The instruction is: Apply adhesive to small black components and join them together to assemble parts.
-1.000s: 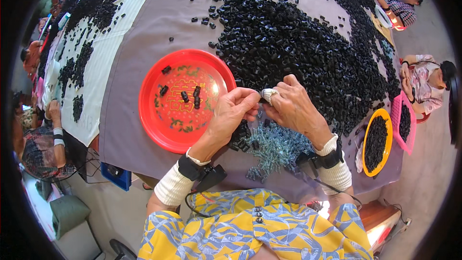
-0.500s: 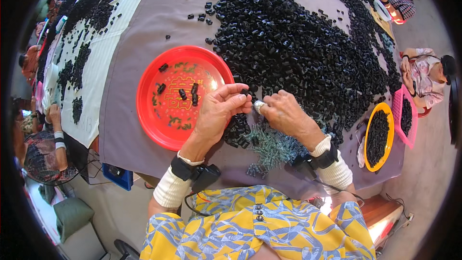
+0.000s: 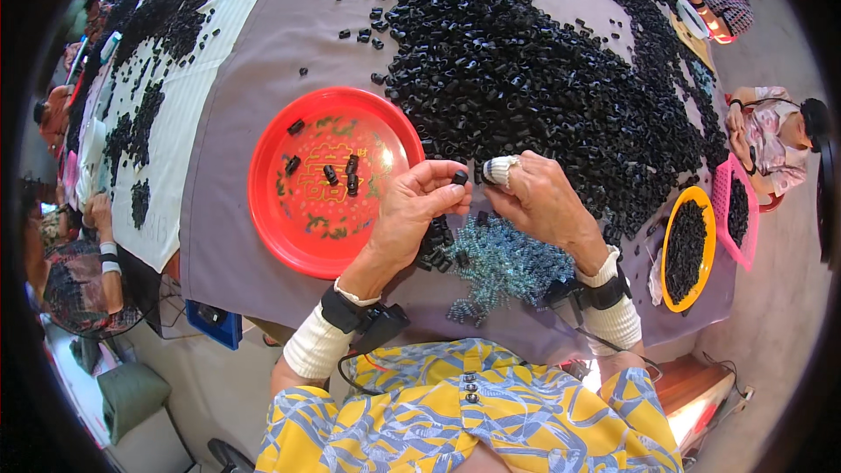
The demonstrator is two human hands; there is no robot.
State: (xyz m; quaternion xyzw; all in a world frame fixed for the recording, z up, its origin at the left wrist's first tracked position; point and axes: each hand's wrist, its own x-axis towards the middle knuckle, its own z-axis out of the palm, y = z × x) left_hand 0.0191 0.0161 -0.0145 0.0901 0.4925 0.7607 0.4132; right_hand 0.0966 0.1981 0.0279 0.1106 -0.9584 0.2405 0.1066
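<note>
Between the thumb and fingers of my left hand (image 3: 410, 215) is a small black plastic cylinder (image 3: 460, 177). Just to its right, my right hand (image 3: 547, 210) is closed, with a white wrap on one finger. What its fingertips hold, if anything, I cannot make out. Below the hands lies a tangled heap of small silvery-blue coil springs (image 3: 508, 267). Beyond them spreads a large pile of loose black plastic pieces (image 3: 526, 88). A red round tray (image 3: 285, 245) beside my left hand carries several black pieces.
At the right edge stand a yellow basin (image 3: 672, 291) filled with black pieces and a pink basket (image 3: 724, 164). People sit around the table at the right and left. Another pile of black pieces (image 3: 175, 0) covers the white cloth at the left. A blue bin (image 3: 213, 324) is below the table edge.
My left hand has shifted slightly right and down, its black cylinder now more visible. My right hand has turned and moved up a little, uncovering more springs.
</note>
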